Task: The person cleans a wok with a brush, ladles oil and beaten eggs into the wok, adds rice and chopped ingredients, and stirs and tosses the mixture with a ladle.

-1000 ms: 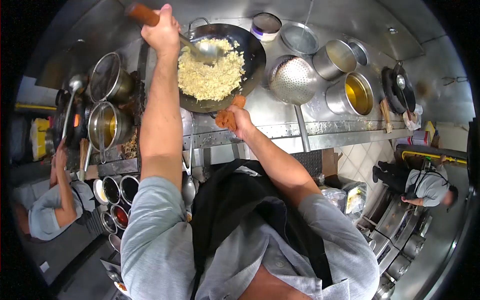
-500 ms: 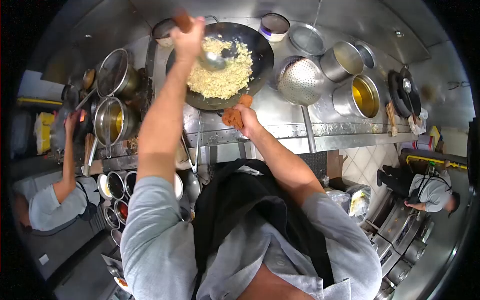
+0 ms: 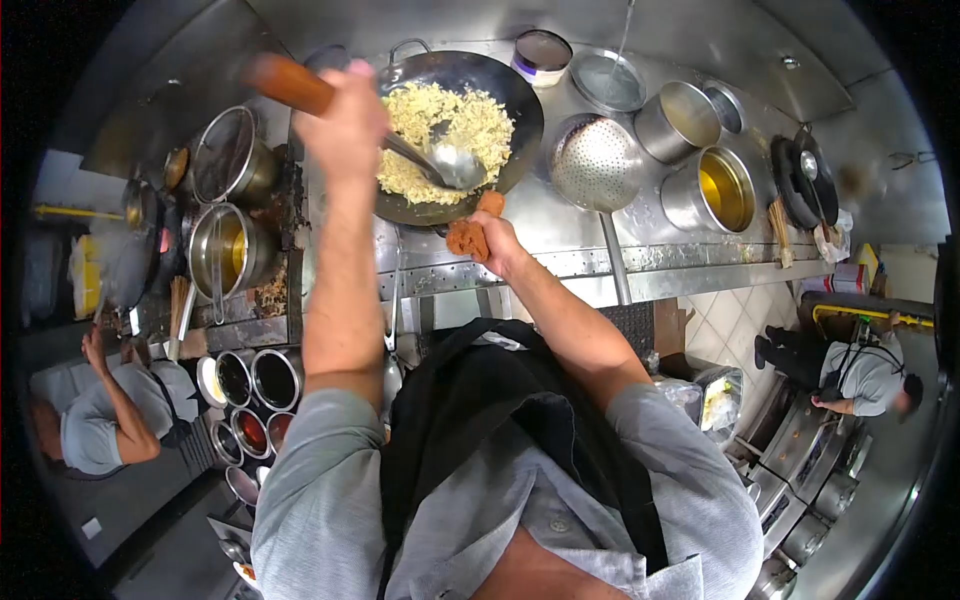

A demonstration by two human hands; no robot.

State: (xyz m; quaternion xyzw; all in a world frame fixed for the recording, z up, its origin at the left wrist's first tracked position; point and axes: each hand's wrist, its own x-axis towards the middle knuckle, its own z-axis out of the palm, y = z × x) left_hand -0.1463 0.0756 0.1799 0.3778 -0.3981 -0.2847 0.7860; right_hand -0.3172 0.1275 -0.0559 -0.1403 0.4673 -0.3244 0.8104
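My left hand (image 3: 343, 125) is closed around the ladle (image 3: 458, 167) near its wooden grip, blurred by motion. The ladle's metal bowl rests among pale yellow, crumbly food (image 3: 425, 115) that looks like fried rice, spread inside the black wok (image 3: 520, 120). At the wok's near rim, my right hand (image 3: 497, 243) is closed on an orange-brown cloth (image 3: 466, 239), by the near handle. That handle is mostly hidden under the cloth. On the far rim a metal loop handle (image 3: 408, 44) shows.
Right of the wok lie a perforated strainer (image 3: 598, 165), a pot of yellow liquid (image 3: 725, 190) and another pot (image 3: 680, 120). More pots (image 3: 228, 250) stand left. One co-worker (image 3: 110, 410) is at far left, another person (image 3: 865, 375) at far right.
My left hand has swung left and down, tilting the ladle's grip leftward while its bowl moved right and toward me. My right hand stays on the cloth. The left co-worker's arm has drawn back.
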